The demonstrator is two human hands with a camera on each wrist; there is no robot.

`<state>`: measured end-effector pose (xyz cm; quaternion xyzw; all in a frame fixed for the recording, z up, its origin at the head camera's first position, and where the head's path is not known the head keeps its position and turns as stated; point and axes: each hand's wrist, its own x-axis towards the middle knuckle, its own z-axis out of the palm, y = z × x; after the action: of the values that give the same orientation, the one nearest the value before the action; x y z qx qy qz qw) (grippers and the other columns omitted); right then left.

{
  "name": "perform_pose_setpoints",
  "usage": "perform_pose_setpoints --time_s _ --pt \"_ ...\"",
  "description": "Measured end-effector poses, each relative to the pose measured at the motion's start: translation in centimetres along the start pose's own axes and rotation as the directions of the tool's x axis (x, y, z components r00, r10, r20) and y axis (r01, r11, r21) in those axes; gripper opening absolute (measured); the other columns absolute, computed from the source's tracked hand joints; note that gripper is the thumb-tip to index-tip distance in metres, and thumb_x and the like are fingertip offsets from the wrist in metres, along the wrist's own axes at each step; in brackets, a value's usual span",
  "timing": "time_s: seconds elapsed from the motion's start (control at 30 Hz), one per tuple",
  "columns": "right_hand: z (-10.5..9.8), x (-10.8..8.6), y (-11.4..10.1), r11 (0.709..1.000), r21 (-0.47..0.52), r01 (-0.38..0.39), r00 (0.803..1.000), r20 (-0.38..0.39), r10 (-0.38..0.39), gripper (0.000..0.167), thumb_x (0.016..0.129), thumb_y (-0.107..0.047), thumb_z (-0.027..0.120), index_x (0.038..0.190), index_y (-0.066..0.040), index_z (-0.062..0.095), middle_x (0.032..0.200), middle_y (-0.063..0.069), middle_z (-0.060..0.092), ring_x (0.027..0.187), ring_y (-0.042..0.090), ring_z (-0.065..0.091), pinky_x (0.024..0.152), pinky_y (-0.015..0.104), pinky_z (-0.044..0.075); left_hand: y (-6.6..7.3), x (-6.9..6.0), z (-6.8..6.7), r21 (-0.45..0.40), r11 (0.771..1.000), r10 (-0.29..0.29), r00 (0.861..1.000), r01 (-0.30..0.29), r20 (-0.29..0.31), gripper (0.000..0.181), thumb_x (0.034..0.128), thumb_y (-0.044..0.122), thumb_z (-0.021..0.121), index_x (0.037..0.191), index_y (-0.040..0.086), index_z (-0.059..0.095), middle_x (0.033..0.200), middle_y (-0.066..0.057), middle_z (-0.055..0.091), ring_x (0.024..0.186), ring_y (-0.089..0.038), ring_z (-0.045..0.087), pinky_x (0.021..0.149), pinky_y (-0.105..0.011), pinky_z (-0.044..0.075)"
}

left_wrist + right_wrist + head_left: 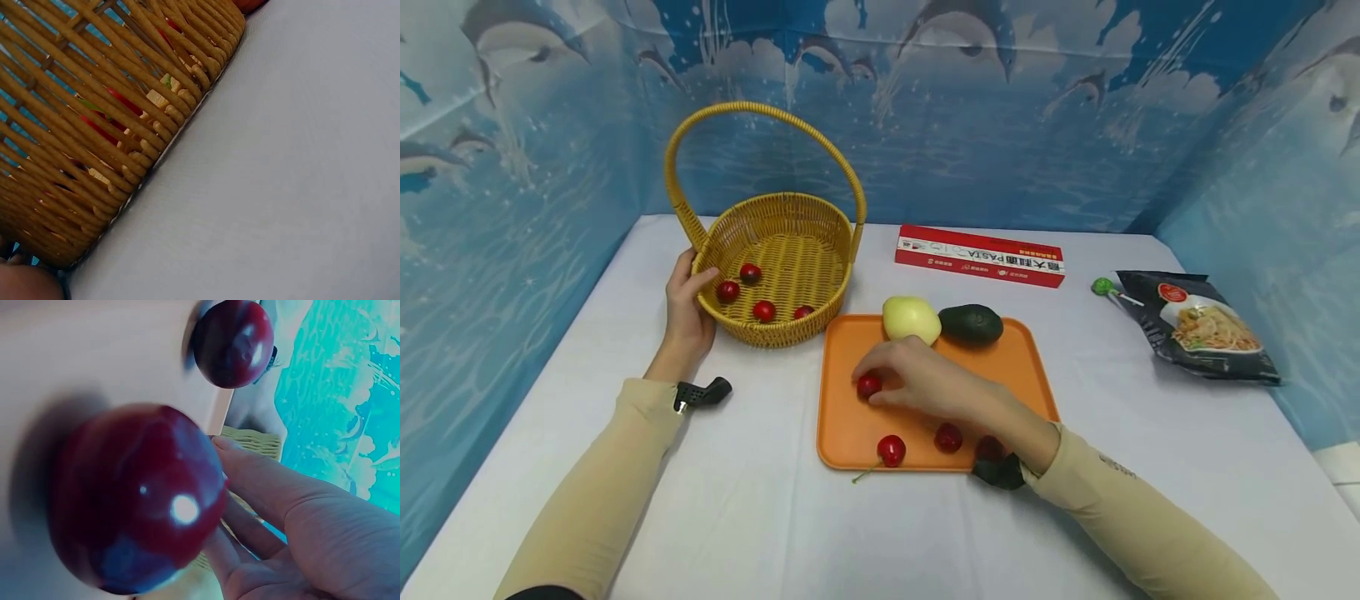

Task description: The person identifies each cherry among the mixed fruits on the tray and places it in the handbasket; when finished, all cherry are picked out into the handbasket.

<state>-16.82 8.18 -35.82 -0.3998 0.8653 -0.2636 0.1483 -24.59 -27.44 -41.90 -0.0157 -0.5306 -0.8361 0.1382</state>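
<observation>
My left hand [688,302] grips the left rim of a yellow woven basket [775,335], thumb over the edge. Several red cherries lie inside it, one being a cherry [764,311] near the front. In the left wrist view, only a bit of that hand shows beside the basket wall [69,187]. Over an orange tray [842,433], my right hand [934,379] pinches a cherry [868,386] between thumb and fingers. Nearer me on the tray are a stemmed cherry [891,451], another cherry [948,437] and a cherry [989,448] partly behind the wrist. A large cherry [137,500] hides part of the right fingers.
At the tray's back sit a yellow-green fruit [912,319] and a dark green avocado [972,324]. Behind lies a red pasta box [980,255]. To the right are a green lollipop [1103,287] and a black food packet [1206,329]. Dolphin-print curtains [1000,150] surround the white table.
</observation>
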Motion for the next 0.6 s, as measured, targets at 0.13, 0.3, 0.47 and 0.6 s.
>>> perform_pose_setpoints --time_s 0.13,0.3,0.47,0.6 --pt "0.0 0.1 0.0 1.000 0.003 0.002 1.000 0.015 -0.002 0.031 0.090 -0.020 0.085 0.120 -0.018 0.077 0.110 -0.009 0.075 0.104 0.007 0.066 0.099 0.029 0.056 0.1 -0.1 -0.1 0.004 1.000 0.001 1.000 -0.001 -0.001 0.053 0.0997 0.007 0.050 0.152 0.005 0.046 0.147 -0.012 0.046 0.138 -0.027 0.043 0.123 -0.035 0.035" --pt "-0.2 0.2 -0.1 1.000 0.001 0.011 1.000 0.024 -0.011 0.028 0.090 -0.019 0.085 0.116 -0.017 0.076 0.107 -0.009 0.074 0.101 0.007 0.067 0.096 0.028 0.057 0.0 -0.2 -0.2 0.020 1.000 -0.001 1.000 0.002 -0.005 0.054 0.0991 0.008 0.050 0.152 0.006 0.046 0.148 -0.012 0.046 0.140 -0.027 0.043 0.125 -0.036 0.033" --pt "-0.7 0.2 -0.3 1.000 -0.022 0.006 0.999 -0.035 -0.007 0.025 0.089 -0.016 0.086 0.111 -0.016 0.076 0.102 -0.009 0.073 0.097 0.009 0.067 0.091 0.028 0.058 0.0 -0.1 -0.1 0.021 1.000 -0.005 1.000 0.005 -0.002 0.053 0.0998 0.008 0.050 0.153 0.006 0.046 0.149 -0.013 0.045 0.141 -0.028 0.042 0.125 -0.037 0.033" --pt "-2.1 0.4 -0.7 0.999 -0.044 0.000 0.996 -0.087 -0.004 0.028 0.088 -0.016 0.086 0.115 -0.015 0.077 0.102 -0.008 0.071 0.098 0.011 0.065 0.089 0.030 0.059 0.1 0.0 -0.1 0.023 1.000 -0.003 1.000 0.003 0.001 0.053 0.1000 0.008 0.050 0.153 0.006 0.045 0.149 -0.014 0.045 0.140 -0.028 0.043 0.123 -0.035 0.035"
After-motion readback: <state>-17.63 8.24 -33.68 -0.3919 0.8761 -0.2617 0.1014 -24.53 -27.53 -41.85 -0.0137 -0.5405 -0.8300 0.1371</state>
